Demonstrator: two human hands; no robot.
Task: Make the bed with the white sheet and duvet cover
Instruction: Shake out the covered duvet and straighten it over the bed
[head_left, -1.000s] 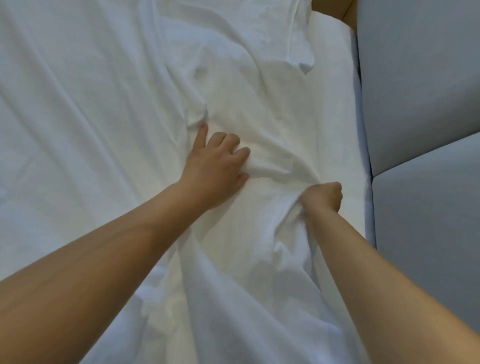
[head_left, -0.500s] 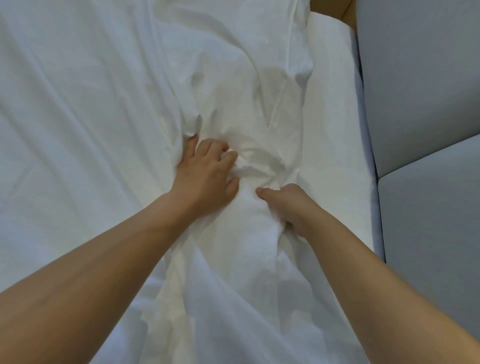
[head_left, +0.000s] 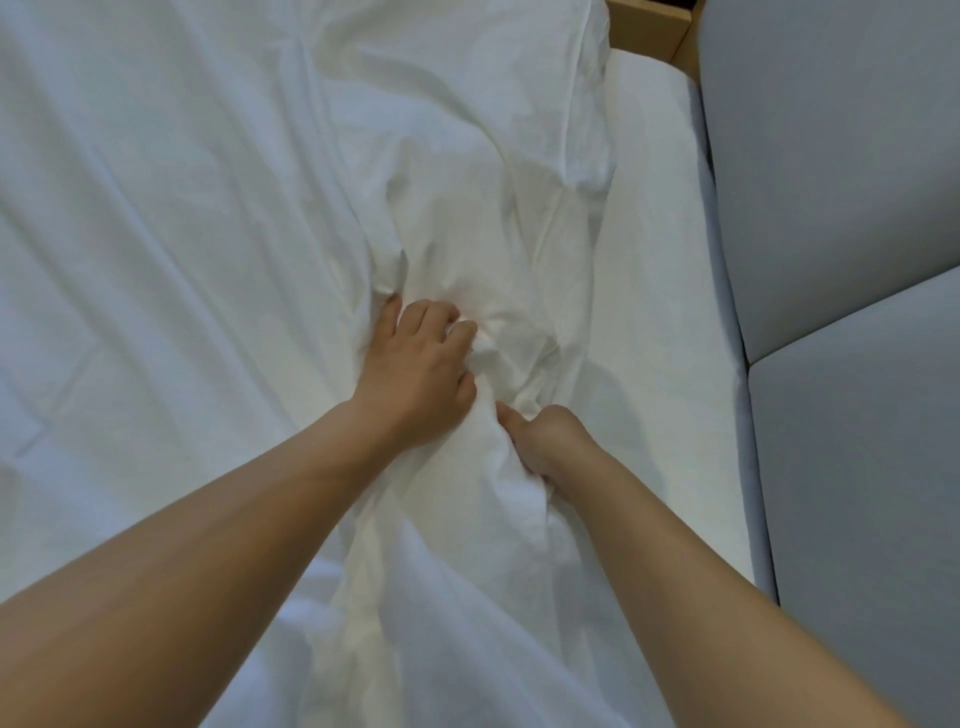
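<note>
Right hand (head_left: 545, 441) inward; duvet cover (head_left: 493, 223) ridge near-to-far.

The fingers of my right hand (head_left: 545, 441) are buried in a fold of the bunched cloth (head_left: 493, 234); only the thumb and the back of the hand show. Some fingertips of my left hand (head_left: 421, 374) curl out of sight into the same cloth. I cannot tell whether it is the sheet or the duvet cover. It runs off the left, top and bottom edges, and both my forearms are cut off below. The wooden corner (head_left: 649, 26) is cut by the top edge, the grey panels (head_left: 831, 156) by the right.
</note>
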